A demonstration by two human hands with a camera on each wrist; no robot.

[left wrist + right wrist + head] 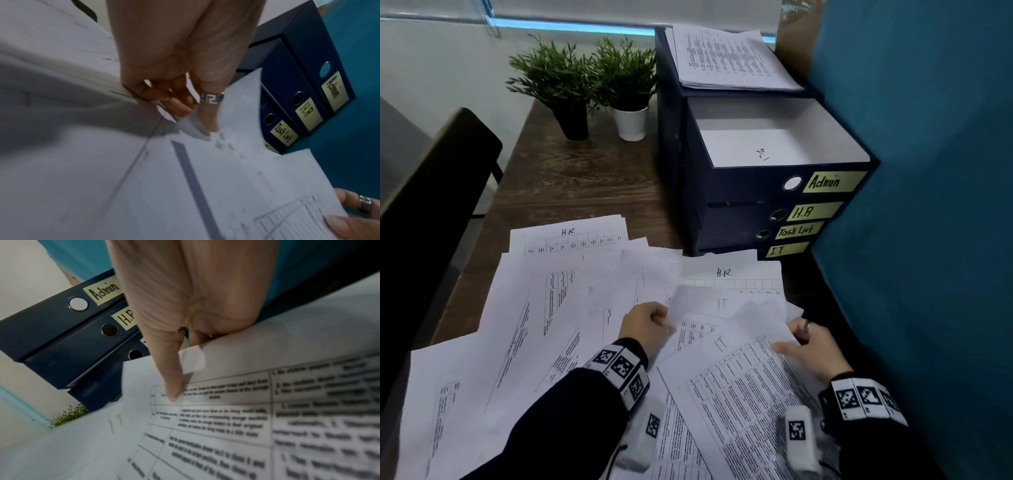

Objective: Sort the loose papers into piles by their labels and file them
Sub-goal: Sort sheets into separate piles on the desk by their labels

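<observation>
White loose papers (571,308) printed with black tables and grey text cover a dark brown wood-grain desk (585,185). Navy blue file boxes (739,219) carry pale yellow labels (834,181) lettered in black, beside a teal partition (928,171). Two green plants stand in a black pot (573,123) and a white pot (631,124), while black sleeves (571,411) end in black-and-white checked marker bands (621,368).

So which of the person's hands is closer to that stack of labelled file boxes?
Right. The right hand holds a sheet just below the stack of file boxes, near the IT label; the left hand grips paper further left.
</observation>
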